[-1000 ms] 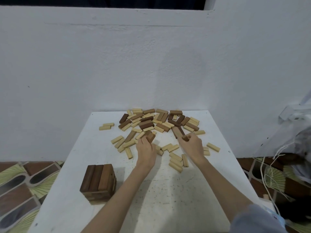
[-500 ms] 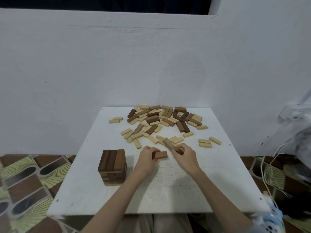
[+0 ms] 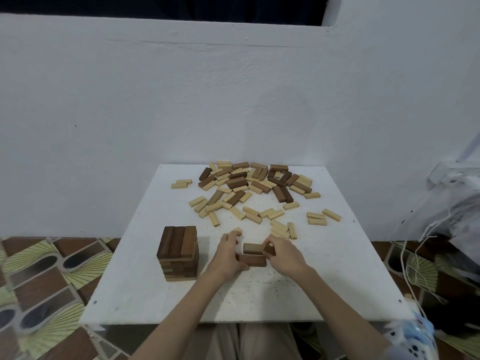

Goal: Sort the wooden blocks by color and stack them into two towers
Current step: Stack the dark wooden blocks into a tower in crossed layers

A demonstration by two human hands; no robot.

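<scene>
Nearest, left hand [image 3: 226,255] pinching the end of a dark brown wooden block [image 3: 253,260] lying flat on the white tabletop [image 3: 298,294]; right hand [image 3: 283,255] curled round a second dark end piece [image 3: 269,249], beside a mid-brown block [image 3: 254,248] lying between both hands. Best squared side by side before lifting, judging by the task, then carried as 1 layer. Left of there, just beside, the dark brown stacked tower [image 3: 178,253], near the left table edge [image 3: 122,242]. Bare room front and right. Farther back, the scattered pile of pale and dark blocks [image 3: 254,188].
</scene>
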